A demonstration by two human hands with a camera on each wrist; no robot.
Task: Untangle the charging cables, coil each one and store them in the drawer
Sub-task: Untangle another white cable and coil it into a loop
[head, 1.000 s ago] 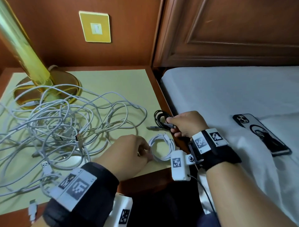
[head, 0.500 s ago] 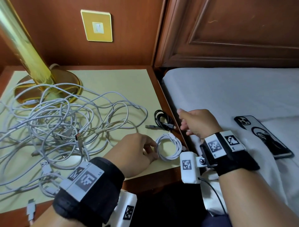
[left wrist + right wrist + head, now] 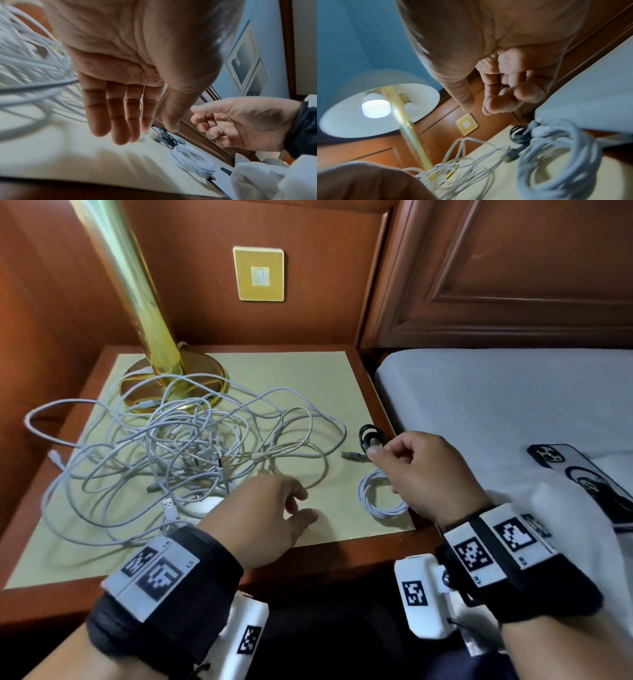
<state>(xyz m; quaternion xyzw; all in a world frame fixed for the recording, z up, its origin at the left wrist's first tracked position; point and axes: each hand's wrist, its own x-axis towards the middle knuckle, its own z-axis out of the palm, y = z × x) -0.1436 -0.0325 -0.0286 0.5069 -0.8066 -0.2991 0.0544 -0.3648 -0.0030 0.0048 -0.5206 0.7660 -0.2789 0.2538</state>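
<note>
Two hands are held over the nightstand (image 3: 376, 409), and nothing is held in either. The left hand (image 3: 263, 518) is turned palm down above the cream top, near the front edge. From the left wrist view its fingers (image 3: 118, 121) are seen straight and close together, so this hand is spread flat and loose. The right hand (image 3: 424, 474) is held near the right edge of the nightstand. Its fingers (image 3: 508, 86) are curled in toward the palm, and the thumb is laid next to the first finger. No cable is seen between them in the wrist view.

A big pile of tangled white cables (image 3: 178, 453) is spread over the left and middle of the top, and some loops are laid across the gold base of the lamp (image 3: 137, 302). A coiled white cable (image 3: 378, 498) is laid flat just beside the right hand, partly hidden under it. A coiled black cable (image 3: 370, 438) is laid behind that one, with its plug pointing left; its right side is covered by the right hand's fingers. Whether the fingertips touch it cannot be told.

A phone (image 3: 579, 474) is laid on the white bed (image 3: 496, 398), and its lower end is cut off. The lamp's top is cut off in the head view. Both wrist views are blurred.
</note>
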